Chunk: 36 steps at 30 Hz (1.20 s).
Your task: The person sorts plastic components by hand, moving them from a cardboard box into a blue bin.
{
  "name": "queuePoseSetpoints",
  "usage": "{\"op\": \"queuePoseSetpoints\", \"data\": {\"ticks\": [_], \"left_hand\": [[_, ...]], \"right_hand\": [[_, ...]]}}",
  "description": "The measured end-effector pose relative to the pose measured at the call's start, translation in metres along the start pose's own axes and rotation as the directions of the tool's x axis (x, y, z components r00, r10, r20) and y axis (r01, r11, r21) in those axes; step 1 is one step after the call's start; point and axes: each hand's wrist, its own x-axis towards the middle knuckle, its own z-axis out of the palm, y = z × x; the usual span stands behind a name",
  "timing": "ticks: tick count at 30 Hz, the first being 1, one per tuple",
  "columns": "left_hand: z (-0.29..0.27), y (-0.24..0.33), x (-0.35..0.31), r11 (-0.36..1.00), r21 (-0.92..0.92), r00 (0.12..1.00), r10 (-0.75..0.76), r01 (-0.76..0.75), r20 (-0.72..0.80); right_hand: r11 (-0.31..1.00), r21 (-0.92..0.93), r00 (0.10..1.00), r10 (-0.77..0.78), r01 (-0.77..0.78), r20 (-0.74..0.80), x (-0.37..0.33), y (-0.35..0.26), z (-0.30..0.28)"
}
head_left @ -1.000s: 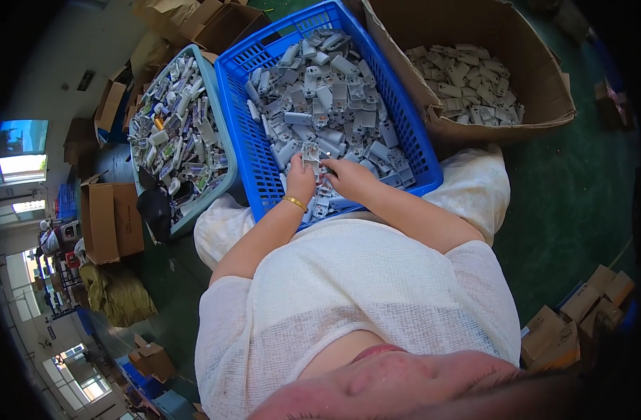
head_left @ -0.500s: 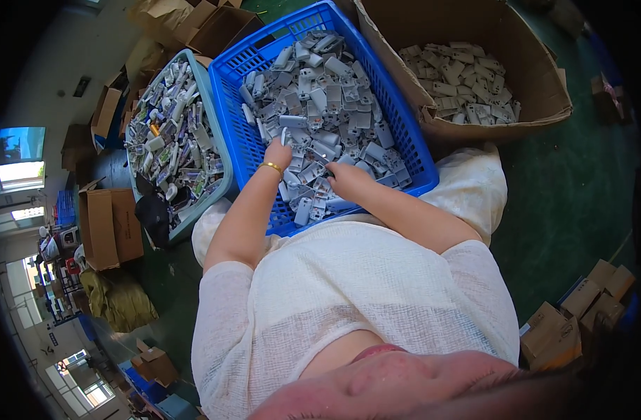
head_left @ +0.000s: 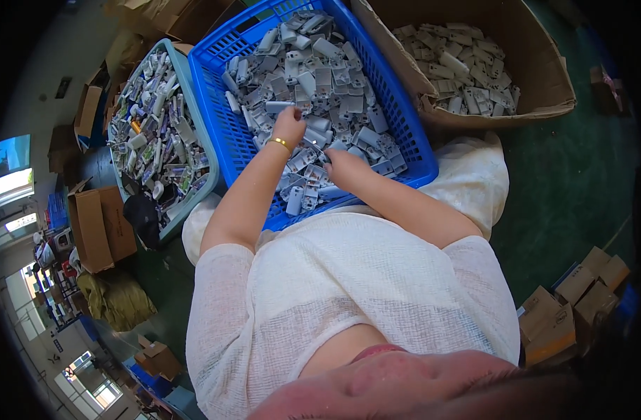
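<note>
My left hand (head_left: 290, 127), with a gold bangle at the wrist, reaches over a blue plastic crate (head_left: 420, 148). Its fingers are bent together beside a pale grey casing (head_left: 280, 106); whatever they hold is hidden. To its right, my right hand (head_left: 346, 169) is closed on a thin dark item with a bright tip (head_left: 315, 142), which points toward the left hand. It is too small to name. Grey-white plastic casings (head_left: 323, 78) fill the crate in a loose heap, and both hands are just above its near half.
Left of the crate stands a light teal bin (head_left: 207, 183) of mixed small plastic parts, with a black bag (head_left: 142, 218) at its near corner. A cardboard box (head_left: 502, 124) with cream casings is at the far right. More cartons (head_left: 548, 323) stand on the green floor.
My left hand has moved away from me and slightly right; the white piece seen upright at its fingers no longer shows. My right hand has barely moved. The whole view has shifted slightly.
</note>
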Motion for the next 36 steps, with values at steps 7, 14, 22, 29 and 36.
{"op": "queuePoseSetpoints", "data": {"ticks": [7, 14, 22, 29, 36], "left_hand": [[0.027, -0.088, -0.066, 0.630, 0.776, 0.771, -0.504, 0.021, 0.389], [0.022, -0.083, -0.066, 0.705, 0.697, 0.769, -0.369, -0.134, 0.521], [0.003, -0.053, -0.056, 0.989, 0.111, 0.951, -0.124, 0.096, 0.284], [-0.024, 0.011, -0.079, 0.101, -0.882, 0.851, -0.334, 0.460, 0.406], [-0.031, 0.027, -0.096, -0.151, -0.774, 0.783, 0.002, 0.615, 0.622]], "right_hand": [[0.997, 0.050, 0.995, 0.058, -0.062, 0.076, 0.001, 0.007, 0.001], [0.995, 0.070, 0.994, 0.060, -0.067, 0.095, 0.004, 0.007, 0.002], [0.981, 0.188, 0.999, 0.047, -0.049, 0.015, 0.004, 0.007, -0.003], [0.878, 0.478, 1.000, -0.013, 0.005, 0.014, 0.004, -0.002, 0.000], [0.503, 0.863, 0.997, -0.028, -0.045, 0.068, 0.002, -0.011, 0.001]]}}
